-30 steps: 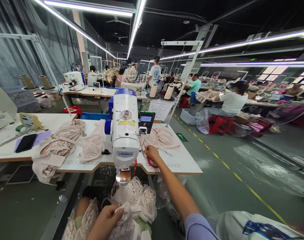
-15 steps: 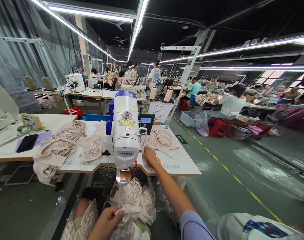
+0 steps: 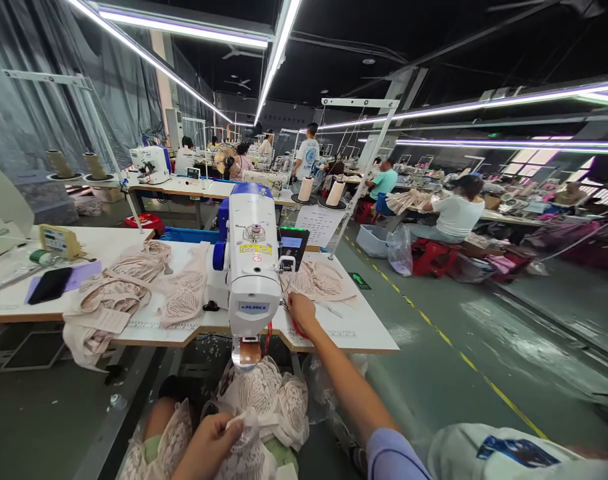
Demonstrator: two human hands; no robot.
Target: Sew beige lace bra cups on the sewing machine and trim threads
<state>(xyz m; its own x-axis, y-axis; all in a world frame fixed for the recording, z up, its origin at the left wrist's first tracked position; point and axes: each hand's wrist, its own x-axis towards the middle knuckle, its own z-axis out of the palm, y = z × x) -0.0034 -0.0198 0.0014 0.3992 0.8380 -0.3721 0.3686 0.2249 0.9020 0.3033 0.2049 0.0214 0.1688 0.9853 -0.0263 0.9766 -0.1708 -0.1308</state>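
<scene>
In the lower middle, my left hand [image 3: 211,443] pinches the edge of a cream lace bra [image 3: 259,390]. More of the lace lies over my lap, below the head of the white JUKI sewing machine [image 3: 254,293]. My right hand [image 3: 301,313] reaches forward to the tabletop just right of the machine, fingers drawn together. Thin dark metal shows by its fingertips and a red loop beneath the palm; what the fingers hold is mostly hidden. Beyond that hand a flat beige lace piece [image 3: 321,280] lies on the table, with small pale snips [image 3: 333,309] nearby.
Beige lace bras [image 3: 119,287] are heaped on the left of the white table [image 3: 371,327], beside a black phone [image 3: 50,285]. Behind the machine stand a control screen [image 3: 293,243] and thread cones [image 3: 335,193]. Co-workers sit farther back; a person's pale clothing [image 3: 509,450] is close at lower right.
My right hand has shifted slightly at the same spot, and the yellow part of the loop beside it no longer shows. My left hand keeps its pinch on the bra, moving slightly left.
</scene>
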